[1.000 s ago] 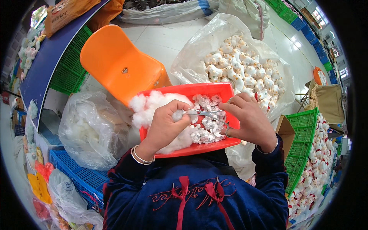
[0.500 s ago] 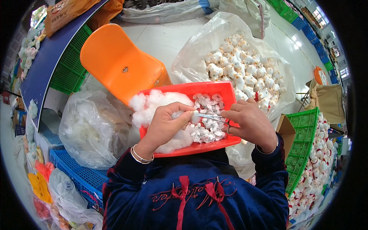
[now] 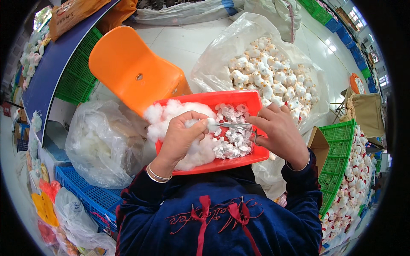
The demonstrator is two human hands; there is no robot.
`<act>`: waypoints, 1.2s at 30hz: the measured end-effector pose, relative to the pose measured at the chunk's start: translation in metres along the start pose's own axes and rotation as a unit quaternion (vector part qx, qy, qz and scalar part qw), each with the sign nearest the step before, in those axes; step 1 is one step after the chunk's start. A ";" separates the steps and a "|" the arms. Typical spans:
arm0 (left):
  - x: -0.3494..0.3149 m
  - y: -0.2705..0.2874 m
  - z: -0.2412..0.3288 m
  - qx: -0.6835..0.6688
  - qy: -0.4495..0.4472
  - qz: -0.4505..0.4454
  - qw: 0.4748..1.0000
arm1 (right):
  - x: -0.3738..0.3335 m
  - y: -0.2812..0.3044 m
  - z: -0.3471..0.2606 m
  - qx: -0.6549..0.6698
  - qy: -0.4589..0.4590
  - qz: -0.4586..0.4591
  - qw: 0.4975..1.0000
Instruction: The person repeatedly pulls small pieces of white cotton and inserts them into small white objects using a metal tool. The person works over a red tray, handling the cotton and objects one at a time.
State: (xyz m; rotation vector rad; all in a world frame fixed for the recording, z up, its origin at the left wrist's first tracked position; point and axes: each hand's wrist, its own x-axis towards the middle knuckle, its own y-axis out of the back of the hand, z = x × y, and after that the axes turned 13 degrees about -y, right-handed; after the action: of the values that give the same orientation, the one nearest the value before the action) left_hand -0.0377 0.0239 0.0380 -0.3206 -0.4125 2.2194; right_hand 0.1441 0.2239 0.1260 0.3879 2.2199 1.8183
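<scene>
My left hand is closed, pinching a small white piece between thumb and fingers; whether it is cloth or stuffing I cannot make out. My right hand grips metal forceps by their ring handles. Their tips point left and meet the white piece. Both hands are over a red plastic tray against my lap. Fluffy white stuffing heaps up in its left part, and several small whitish, shiny pieces lie in its right part.
Beyond the tray stands an orange chair. A clear bag of small white plush toys lies at the far right. Left are a stuffing bag and blue crate; right, a green crate and cardboard box.
The forceps have swung more level, and their tips have shifted left with the white piece. My left hand has drawn slightly left; my right hand's fingers have changed position on the handles.
</scene>
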 end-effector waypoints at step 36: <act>-0.003 0.010 0.000 -0.076 0.028 0.031 0.996 | 0.002 -0.010 0.006 0.087 0.018 0.033 0.996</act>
State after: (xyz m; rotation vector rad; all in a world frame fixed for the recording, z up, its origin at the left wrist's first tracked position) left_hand -0.0431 0.0158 0.0339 -0.4820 -0.5493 2.2387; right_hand 0.1439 0.2285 0.1152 0.4688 2.4259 1.6817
